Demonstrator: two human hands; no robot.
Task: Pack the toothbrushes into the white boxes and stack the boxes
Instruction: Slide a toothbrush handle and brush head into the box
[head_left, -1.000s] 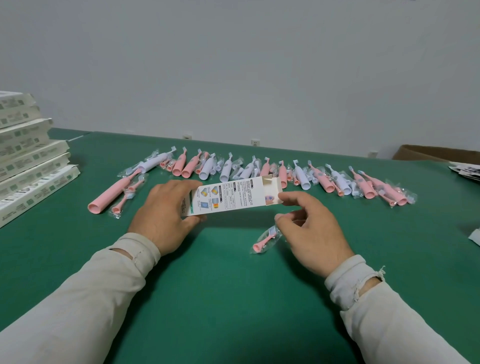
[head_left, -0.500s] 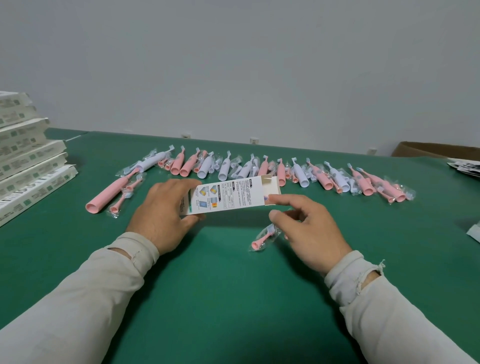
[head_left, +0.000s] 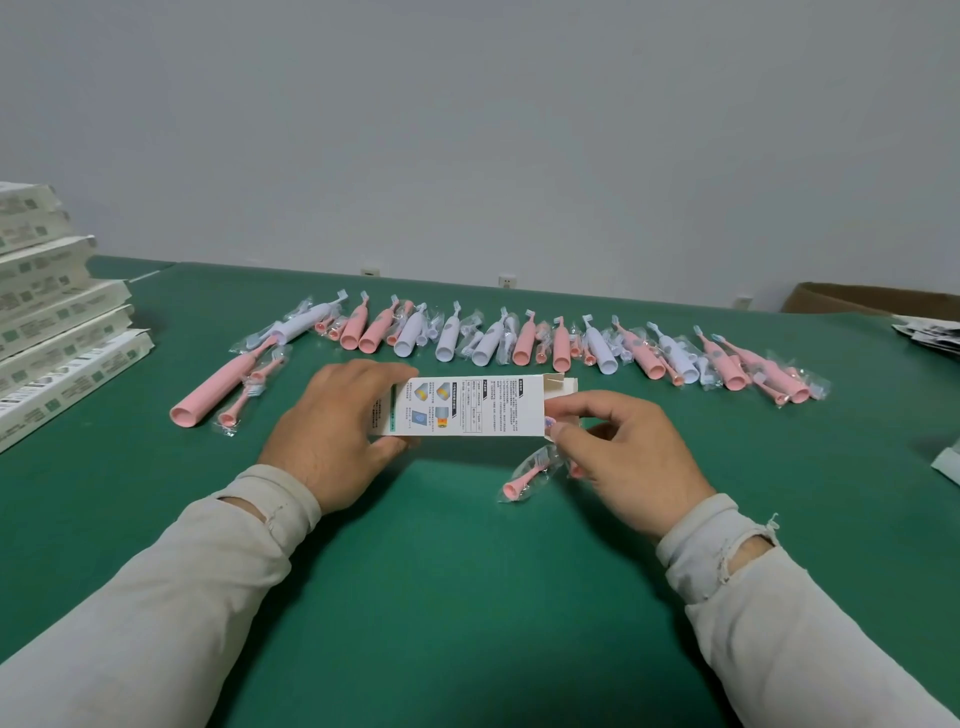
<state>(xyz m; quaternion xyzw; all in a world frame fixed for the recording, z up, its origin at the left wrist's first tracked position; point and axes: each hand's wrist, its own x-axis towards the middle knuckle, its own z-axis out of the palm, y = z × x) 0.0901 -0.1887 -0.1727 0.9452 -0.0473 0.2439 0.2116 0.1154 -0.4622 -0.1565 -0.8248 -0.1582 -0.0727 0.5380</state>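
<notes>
**White toothbrush box, one in hand, end flap open**

White toothbrush box (head_left: 467, 406): thin printed card, light, likely crushable; I judge it best held by its long edges. My left hand (head_left: 335, 426) grips its left end above the green table (head_left: 467, 597); my right hand (head_left: 631, 457) pinches the open flap end.

- Bagged pink brush head (head_left: 527, 475): one, lying below the box.
- Row of toothbrush handles (head_left: 519, 340): roughly twenty, pink and white; exact count unclear.
- Stack of packed boxes (head_left: 52, 322): about six, far left.

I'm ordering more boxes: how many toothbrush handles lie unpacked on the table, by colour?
Pink handles: 8
White handles: 6
Total: 14, though the crowded right end is hard to separate.
</notes>
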